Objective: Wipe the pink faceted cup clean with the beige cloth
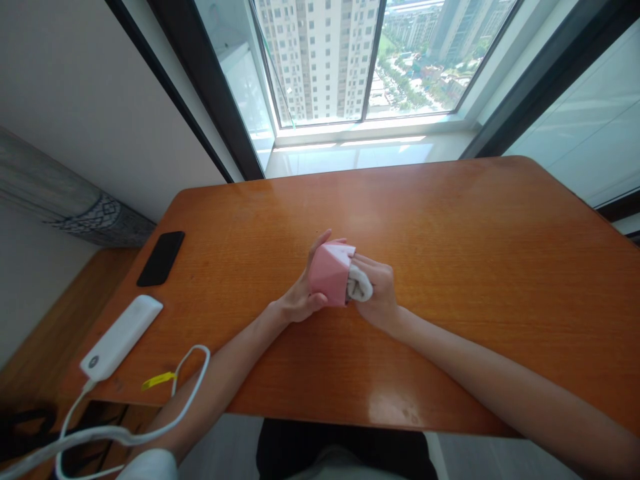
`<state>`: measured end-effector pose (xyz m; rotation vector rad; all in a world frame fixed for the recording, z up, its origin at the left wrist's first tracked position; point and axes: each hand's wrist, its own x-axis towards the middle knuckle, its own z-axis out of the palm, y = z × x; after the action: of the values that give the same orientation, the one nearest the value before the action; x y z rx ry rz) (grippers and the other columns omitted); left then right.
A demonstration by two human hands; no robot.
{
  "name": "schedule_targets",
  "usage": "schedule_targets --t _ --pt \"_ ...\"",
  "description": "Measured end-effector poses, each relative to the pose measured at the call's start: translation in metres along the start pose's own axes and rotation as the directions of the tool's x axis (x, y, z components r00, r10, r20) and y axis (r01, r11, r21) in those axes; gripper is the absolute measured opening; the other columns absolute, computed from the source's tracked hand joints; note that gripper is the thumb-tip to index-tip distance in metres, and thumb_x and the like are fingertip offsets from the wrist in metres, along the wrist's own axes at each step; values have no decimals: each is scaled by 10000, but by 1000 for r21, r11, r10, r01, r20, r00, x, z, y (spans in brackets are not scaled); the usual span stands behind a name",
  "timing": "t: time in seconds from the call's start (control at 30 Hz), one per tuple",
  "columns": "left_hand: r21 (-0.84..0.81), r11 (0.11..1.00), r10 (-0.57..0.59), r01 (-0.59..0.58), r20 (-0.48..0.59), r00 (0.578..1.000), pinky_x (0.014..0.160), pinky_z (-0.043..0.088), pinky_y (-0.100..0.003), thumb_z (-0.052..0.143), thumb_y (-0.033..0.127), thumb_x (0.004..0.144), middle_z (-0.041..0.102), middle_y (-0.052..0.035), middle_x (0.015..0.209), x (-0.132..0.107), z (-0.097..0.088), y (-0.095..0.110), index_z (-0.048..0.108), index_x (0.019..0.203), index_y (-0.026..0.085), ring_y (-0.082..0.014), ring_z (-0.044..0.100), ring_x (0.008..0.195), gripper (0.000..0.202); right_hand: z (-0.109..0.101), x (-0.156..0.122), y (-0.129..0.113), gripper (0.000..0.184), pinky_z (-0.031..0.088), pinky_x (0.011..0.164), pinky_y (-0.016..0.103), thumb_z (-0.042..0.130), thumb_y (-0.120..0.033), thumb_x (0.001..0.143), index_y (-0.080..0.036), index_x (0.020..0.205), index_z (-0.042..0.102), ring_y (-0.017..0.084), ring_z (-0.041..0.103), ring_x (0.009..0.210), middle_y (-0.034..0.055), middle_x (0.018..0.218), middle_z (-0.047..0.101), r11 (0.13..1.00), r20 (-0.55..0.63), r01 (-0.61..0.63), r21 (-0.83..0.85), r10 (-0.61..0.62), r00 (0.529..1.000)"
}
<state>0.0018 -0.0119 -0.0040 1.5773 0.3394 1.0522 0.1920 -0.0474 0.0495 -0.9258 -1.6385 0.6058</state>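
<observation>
The pink faceted container (330, 273) lies on its side between both hands, near the middle of the orange-brown wooden desk (425, 213). Whether it touches the desk cannot be told. The left grip (299, 300) is closed around its body, with the fingers curling up the far side. The right grip (379, 293) is closed over a rolled white cloth (360, 285), which sits in the container's open end.

Well to the left of the container, a black smartphone (161, 259) lies flat on the desk. Nearer the person, a white power bank (121, 337) lies at an angle. A white cable (193, 373) leaves the power bank and loops past the left forearm, with a yellow tag (158, 381) beside it near the desk edge. Directly beyond the container, past the far desk edge, a glossy window sill (350, 157) runs beneath a tall window (320, 60) showing tower blocks and tree-lined streets far below. Left of the container, a pale wall (85, 87) rises behind a grey patterned cloth roll (85, 213) and a lower wooden ledge (35, 327). Window light glares on the desk's varnish below the container.
</observation>
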Motion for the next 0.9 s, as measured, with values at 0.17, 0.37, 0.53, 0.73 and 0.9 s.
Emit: schedule_targets --t 0.17,0.37,0.53,0.73,0.9 --pt "343 934 124 -100 -46 991 1362 345 -712 987 818 646 310 -212 1798 1 -1 -5 103 1805 364 -495 387 1658 1527 7 6 -3 404 273 322 233 692 -638 972 -285 853 536 93 326 351 -106 541 432 722 31 -511 467 564 825" --pt "518 780 413 -352 -3 911 1317 383 -741 1046 671 619 379 -188 1726 9 -4 -8 227 1787 362 -498 419 1598 1460 9 9 -1 429 330 368 229 759 -641 909 -269 813 567 107 421 443 -57 612 545 755 16 -462 467 514 857" --pt "276 917 319 -287 -79 944 1086 582 -572 987 808 622 589 -143 1458 8 -1 -8 305 1730 334 -357 670 1222 1384 2 1 -8 330 389 498 242 691 -351 886 -242 629 516 107 426 528 -30 605 546 986 -95 -141 92 149 984" --pt "290 925 269 -243 -52 962 1084 593 -552 958 766 699 522 -176 1562 9 2 -3 290 1687 317 -367 666 1288 1275 -2 2 -12 328 334 498 243 654 -312 862 -231 586 494 97 363 533 -24 596 506 999 -8 -45 21 45 999" --pt "433 842 398 -321 -98 912 1130 559 -567 994 763 631 475 -217 1630 10 -3 -7 319 1684 288 -407 643 1375 1338 6 7 -14 348 315 433 220 673 -440 838 -239 612 500 93 333 511 -48 553 450 850 30 -438 294 450 893"
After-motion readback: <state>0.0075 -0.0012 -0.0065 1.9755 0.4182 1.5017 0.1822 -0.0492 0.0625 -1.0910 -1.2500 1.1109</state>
